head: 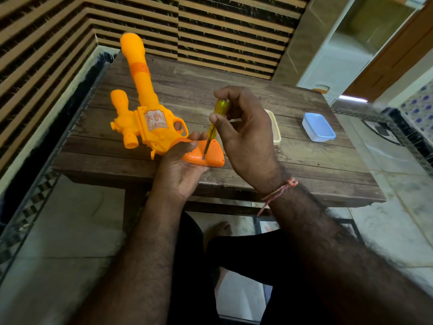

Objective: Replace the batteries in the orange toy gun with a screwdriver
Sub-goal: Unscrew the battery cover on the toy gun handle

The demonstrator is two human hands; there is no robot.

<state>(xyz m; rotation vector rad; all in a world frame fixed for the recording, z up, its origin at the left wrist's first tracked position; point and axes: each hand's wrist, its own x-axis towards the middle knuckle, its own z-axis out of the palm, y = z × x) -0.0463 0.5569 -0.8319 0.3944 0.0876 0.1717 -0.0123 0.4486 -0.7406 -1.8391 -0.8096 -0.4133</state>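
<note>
Left hand (181, 160), at centre frame, grips the grip section of the orange toy gun (150, 118) and steadies it on the wooden table (304, 165); the barrel points toward the upper left of the frame. Right hand (243, 127) pinches the yellow handle of the screwdriver (214, 124), whose tip is seated on the grip cover (206, 156). Judged step: working the battery-cover screw. Next move calls for steady downward pressure while turning, shaft kept upright. At right of the frame lie a cream tray (276, 127) and a blue container (318, 127).
</note>
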